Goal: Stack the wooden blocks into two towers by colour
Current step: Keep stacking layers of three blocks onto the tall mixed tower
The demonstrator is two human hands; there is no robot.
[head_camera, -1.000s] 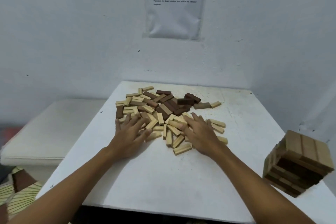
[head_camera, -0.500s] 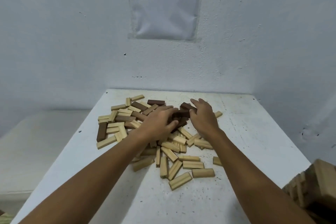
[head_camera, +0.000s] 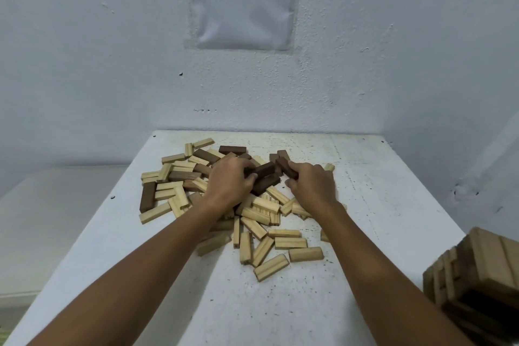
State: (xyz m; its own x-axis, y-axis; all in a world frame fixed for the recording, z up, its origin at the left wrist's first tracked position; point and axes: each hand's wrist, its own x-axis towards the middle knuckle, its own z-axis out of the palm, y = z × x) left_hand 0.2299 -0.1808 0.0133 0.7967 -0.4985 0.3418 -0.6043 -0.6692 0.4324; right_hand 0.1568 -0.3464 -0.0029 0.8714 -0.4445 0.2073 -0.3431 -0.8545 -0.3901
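Now L hand, R hand each pinch dark block.

Two wood tones are seen in the scattered blocks: pale, creamy yellow-tan light blocks, most of them grooved with lengthwise lines, and dark chocolate-brown blocks, mostly piled at the far side. A few medium-brown, grainy blocks are mixed in on the left. The table is painted white, peppered with tiny dark specks and scuffs. The wall is a bluish white, with a white sheet printed in black text. At the near right, the block stack is banded tan over dark brown.
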